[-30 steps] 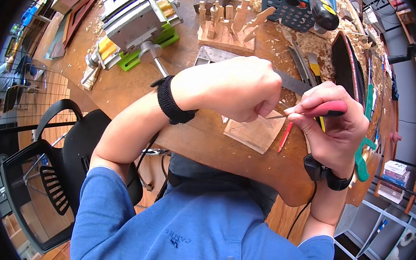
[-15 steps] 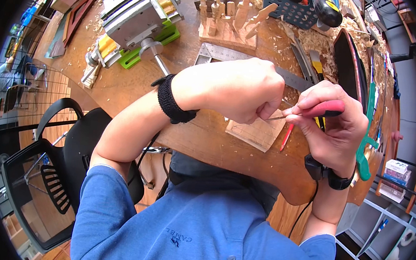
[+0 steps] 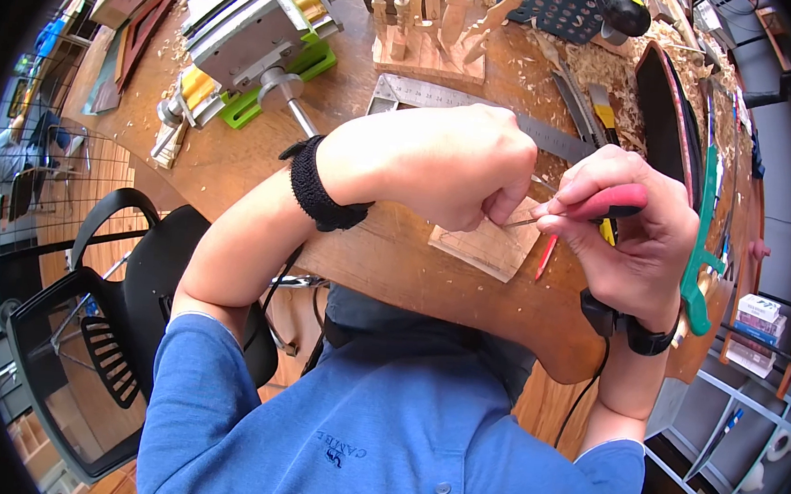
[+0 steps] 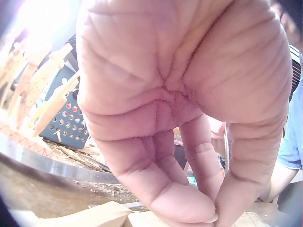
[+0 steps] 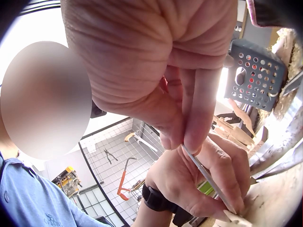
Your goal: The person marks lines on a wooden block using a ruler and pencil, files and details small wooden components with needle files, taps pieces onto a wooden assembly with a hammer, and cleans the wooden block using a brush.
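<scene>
My right hand (image 3: pixel 645 241) grips a slim metal tool with a red-and-black handle (image 3: pixel 611 202), its fingertips pinching the thin shaft (image 5: pixel 208 178). The shaft slants down to the fingertips of my left hand (image 3: pixel 464 166). That hand is bent over at the wrist, and its thumb and fingers come together on a small pale wooden piece (image 5: pixel 238 219), mostly hidden by the fingers. Beneath both hands lies a flat wooden board (image 3: pixel 487 248) with pencil lines. A red pencil (image 3: pixel 546 257) rests beside the board, close below the right hand.
A metal square (image 3: pixel 446 94) lies behind the hands, with a stand of carved wooden pieces (image 3: pixel 431 57) beyond it. A vise (image 3: pixel 253 42) stands at the back left. At the back right are a blue perforated basket (image 3: pixel 548 11), a yellow-handled tool (image 3: pixel 603 105) and wood shavings.
The head view has shifted slightly. Both hands stay close together in nearly the same pose, the right still holding the tool against the left fingertips.
</scene>
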A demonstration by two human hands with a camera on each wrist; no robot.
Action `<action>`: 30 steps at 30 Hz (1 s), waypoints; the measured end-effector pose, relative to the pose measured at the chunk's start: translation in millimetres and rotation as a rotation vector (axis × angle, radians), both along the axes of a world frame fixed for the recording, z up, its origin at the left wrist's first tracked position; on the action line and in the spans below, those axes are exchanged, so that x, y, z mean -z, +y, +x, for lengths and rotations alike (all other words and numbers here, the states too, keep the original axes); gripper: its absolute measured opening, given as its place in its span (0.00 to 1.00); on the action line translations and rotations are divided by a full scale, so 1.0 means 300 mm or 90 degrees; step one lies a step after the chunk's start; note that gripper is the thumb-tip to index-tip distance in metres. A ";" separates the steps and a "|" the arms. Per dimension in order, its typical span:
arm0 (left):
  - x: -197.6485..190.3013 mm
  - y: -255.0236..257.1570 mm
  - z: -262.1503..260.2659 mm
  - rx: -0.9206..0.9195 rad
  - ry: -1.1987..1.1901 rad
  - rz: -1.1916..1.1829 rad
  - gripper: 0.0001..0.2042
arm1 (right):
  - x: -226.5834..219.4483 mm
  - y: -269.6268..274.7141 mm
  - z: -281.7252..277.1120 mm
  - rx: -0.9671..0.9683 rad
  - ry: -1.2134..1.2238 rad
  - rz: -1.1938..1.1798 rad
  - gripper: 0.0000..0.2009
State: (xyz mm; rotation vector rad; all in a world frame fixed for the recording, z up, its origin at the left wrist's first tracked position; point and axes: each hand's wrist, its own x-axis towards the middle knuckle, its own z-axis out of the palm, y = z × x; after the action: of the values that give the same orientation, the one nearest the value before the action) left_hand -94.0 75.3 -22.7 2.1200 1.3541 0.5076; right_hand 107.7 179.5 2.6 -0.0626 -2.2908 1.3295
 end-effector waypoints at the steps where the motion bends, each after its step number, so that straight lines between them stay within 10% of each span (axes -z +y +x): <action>1: -0.002 -0.001 0.002 -0.004 0.013 -0.010 0.10 | 0.000 0.004 0.000 -0.003 0.003 0.009 0.10; 30: 0.004 -0.007 -0.009 -0.015 -0.014 0.000 0.06 | 0.014 -0.012 -0.012 -0.069 0.024 0.010 0.11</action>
State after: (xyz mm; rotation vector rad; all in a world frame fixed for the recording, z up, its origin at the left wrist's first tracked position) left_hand -96.6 73.3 -24.0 2.0948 1.3682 0.5402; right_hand 104.1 176.0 -1.6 0.0932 -2.3007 1.3540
